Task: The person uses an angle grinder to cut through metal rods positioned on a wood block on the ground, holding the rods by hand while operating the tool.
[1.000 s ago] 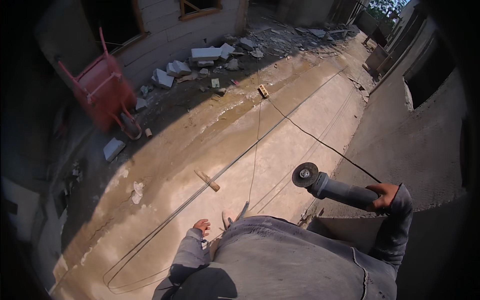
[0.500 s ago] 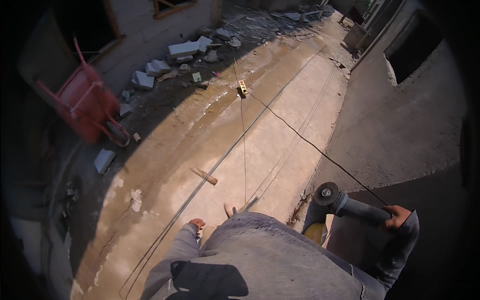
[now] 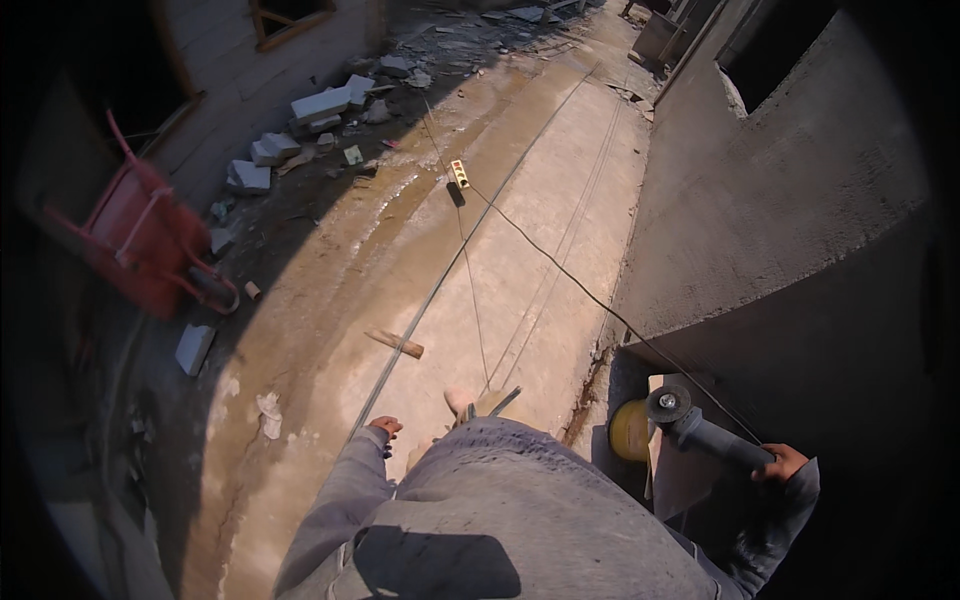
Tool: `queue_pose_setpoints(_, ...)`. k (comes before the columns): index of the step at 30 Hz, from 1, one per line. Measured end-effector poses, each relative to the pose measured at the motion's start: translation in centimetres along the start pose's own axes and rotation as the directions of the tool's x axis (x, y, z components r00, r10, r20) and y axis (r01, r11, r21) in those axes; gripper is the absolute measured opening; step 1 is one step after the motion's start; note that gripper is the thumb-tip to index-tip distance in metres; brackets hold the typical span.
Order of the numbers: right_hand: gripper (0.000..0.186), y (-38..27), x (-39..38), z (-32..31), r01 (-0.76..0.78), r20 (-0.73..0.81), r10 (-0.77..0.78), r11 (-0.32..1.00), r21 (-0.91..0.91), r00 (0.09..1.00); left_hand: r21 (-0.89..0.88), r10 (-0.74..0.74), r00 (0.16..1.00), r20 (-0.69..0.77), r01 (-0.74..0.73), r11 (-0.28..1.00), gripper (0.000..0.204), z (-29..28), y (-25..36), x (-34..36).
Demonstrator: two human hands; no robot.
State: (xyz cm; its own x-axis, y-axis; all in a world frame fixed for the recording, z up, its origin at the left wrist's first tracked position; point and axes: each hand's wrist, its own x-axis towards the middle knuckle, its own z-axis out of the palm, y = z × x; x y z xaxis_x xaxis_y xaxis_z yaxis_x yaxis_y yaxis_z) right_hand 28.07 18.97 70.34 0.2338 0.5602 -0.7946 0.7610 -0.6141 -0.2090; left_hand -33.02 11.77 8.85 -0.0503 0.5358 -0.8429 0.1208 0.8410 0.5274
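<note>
In my right hand (image 3: 782, 463), wrapped around its rear end, is an angle grinder (image 3: 718, 438) with a dark disc facing up. It is above a pale board or slab (image 3: 690, 480) by the wall, beside a yellow round container (image 3: 628, 430). A dark power cord (image 3: 620, 316) runs from near the grip across the concrete to a yellow socket strip (image 3: 459, 173) with a black block-like piece (image 3: 455, 194) beside it. My left hand (image 3: 387, 428) hangs at my left side, fingers loosely bent and apart, with nothing visible in it.
Long thin rods (image 3: 440, 283) lie along the concrete path, crossing a short wooden piece (image 3: 396, 344). A red wheelbarrow (image 3: 150, 225) is tipped up at left, near broken white blocks (image 3: 275, 149) and rubble. A rough wall (image 3: 780, 190) with an opening borders the right side.
The ground and wheelbarrow have shifted left in view. The grinder has moved slightly lower and now appears over the pale board, more of which shows. My left hand has risen slightly.
</note>
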Motion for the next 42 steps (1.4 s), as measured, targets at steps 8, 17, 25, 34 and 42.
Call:
queue_pose_setpoints(8, 0.057, 8.9, -1.4, 4.6, -0.056, -0.072, 0.07, 0.983, 0.174, 0.995, 0.212, 0.005, 0.999, 0.054, -0.016, 0.977, 0.037, 1.5, 2.2, 0.8)
queue_pose_setpoints(17, 0.056, 7.8, 11.3, 13.5, 0.192, 0.084, -0.242, 0.902, 0.386, 0.967, -0.012, 0.035, 0.997, 0.064, -0.034, 0.999, 0.046, 4.5, 6.9, -7.0)
queue_pose_setpoints(25, 0.044, -0.2, 27.8, 24.9, 0.263, 0.092, -0.366, 0.801, 0.537, 0.926, 0.232, 0.126, 0.983, 0.133, -0.155, 0.96, 0.041, 7.2, 3.1, -14.1)
queue_pose_setpoints(34, 0.05, -5.4, 40.4, 31.8, -0.03, 0.338, -0.209, 0.811, 0.584, 0.917, 0.265, 0.23, 0.949, -0.217, -0.17, 0.949, 0.017, 10.0, -5.1, -22.8)
queue_pose_setpoints(42, 0.045, -7.3, 42.2, 32.5, 0.014, 0.453, -0.191, 0.931, 0.364, 0.871, 0.354, 0.039, 0.943, -0.33, 0.085, 0.931, 0.024, 16.0, -8.2, -20.3)
